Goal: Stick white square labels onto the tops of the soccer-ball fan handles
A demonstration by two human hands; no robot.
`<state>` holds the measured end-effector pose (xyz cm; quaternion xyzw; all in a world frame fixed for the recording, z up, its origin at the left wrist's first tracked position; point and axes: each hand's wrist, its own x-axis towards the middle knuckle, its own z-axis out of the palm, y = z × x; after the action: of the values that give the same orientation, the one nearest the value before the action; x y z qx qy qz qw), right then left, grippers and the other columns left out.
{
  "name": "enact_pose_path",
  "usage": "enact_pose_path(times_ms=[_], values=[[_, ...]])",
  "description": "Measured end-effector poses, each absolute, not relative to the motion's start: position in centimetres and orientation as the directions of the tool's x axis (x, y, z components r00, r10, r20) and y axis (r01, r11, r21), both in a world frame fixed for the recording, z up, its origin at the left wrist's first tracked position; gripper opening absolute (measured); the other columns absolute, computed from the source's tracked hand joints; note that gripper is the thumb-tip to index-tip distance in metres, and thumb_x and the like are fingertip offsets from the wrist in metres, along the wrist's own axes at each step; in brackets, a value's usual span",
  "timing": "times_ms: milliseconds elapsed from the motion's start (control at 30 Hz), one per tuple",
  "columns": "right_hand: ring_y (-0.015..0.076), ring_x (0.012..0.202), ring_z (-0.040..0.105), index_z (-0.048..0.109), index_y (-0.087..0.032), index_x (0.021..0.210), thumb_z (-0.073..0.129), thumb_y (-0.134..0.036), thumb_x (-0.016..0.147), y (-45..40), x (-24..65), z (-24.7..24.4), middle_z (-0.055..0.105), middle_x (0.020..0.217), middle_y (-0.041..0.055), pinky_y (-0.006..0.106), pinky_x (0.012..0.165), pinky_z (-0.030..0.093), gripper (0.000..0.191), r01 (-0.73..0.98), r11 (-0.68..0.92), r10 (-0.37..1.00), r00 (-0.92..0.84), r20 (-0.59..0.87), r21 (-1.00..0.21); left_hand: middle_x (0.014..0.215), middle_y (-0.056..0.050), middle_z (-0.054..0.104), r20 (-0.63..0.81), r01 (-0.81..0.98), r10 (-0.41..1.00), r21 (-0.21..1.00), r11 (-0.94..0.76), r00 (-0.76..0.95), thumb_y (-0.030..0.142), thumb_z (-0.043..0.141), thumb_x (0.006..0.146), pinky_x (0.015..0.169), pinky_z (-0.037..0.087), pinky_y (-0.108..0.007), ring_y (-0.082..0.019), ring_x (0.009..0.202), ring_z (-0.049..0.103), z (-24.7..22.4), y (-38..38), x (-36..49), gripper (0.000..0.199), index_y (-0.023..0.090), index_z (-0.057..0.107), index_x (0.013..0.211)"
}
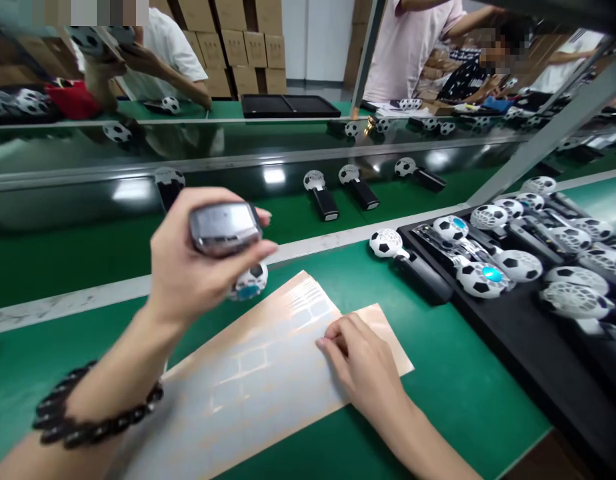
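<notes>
My left hand (188, 260) is wrapped round the dark handle (225, 227) of a soccer-ball-headed handheld device, its glossy end towards me. Below the fingers shows a black-and-white ball head (253, 280) with a blue round patch, seemingly of this same device. A sheet of clear, rectangular stickers (268, 373) on peach backing lies slanted on the green bench beneath. My right hand (361, 360) rests at its right part, thumb and forefinger pinched together at the sheet's surface. Whether a sticker is lifted between those fingertips cannot be made out.
To the right, a black tray (518, 360) holds several ball-headed devices; another device (413, 267) leans on its edge. More devices (321, 193) lie on the green conveyor (268, 220) ahead. A slanted metal post (538, 133) rises at right. Across the line, people work before stacked cartons (233, 47).
</notes>
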<state>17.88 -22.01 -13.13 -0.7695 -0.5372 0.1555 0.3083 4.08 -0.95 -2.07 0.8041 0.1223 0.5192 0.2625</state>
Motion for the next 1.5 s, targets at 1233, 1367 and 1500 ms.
enact_pose_path(times_ms=[1233, 1367, 1500], values=[[0.0062, 0.049, 0.057, 0.066, -0.02, 0.075, 0.084, -0.021, 0.077, -13.1, 14.9, 4.3, 0.063, 0.059, -0.0067, 0.012, 0.045, 0.049, 0.019, -0.07, 0.078, 0.995, 0.064, 0.074, -0.994, 0.09, -0.006, 0.073, 0.837, 0.115, 0.211, 0.177, -0.977, 0.505, 0.039, 0.067, 0.095, 0.081, 0.059, -0.033, -0.02, 0.084, 0.07, -0.7, -3.2, -1.5, 0.025, 0.02, 0.056, 0.108], [0.0075, 0.048, 0.057, 0.066, -0.02, 0.074, 0.086, -0.023, 0.076, -13.2, 15.1, 4.3, 0.063, 0.057, -0.0063, 0.014, 0.044, 0.05, 0.02, -0.064, 0.044, 0.997, 0.063, 0.04, -0.997, 0.089, -0.005, 0.072, 0.834, 0.103, 0.185, 0.154, -0.983, 0.519, 0.041, 0.064, 0.098, 0.083, 0.058, -0.034, -0.018, 0.081, 0.069, -0.7, -3.1, -1.1, 0.025, 0.02, 0.054, 0.107], [0.0082, 0.048, 0.058, 0.067, -0.02, 0.074, 0.086, -0.025, 0.076, -13.1, 15.1, 4.4, 0.063, 0.057, -0.0058, 0.015, 0.044, 0.051, 0.02, -0.05, 0.034, 0.998, 0.054, 0.032, -0.998, 0.09, -0.005, 0.074, 0.834, 0.113, 0.182, 0.144, -0.983, 0.521, 0.042, 0.064, 0.097, 0.085, 0.059, -0.035, -0.018, 0.08, 0.069, -0.7, -3.1, -1.1, 0.026, 0.02, 0.054, 0.108]])
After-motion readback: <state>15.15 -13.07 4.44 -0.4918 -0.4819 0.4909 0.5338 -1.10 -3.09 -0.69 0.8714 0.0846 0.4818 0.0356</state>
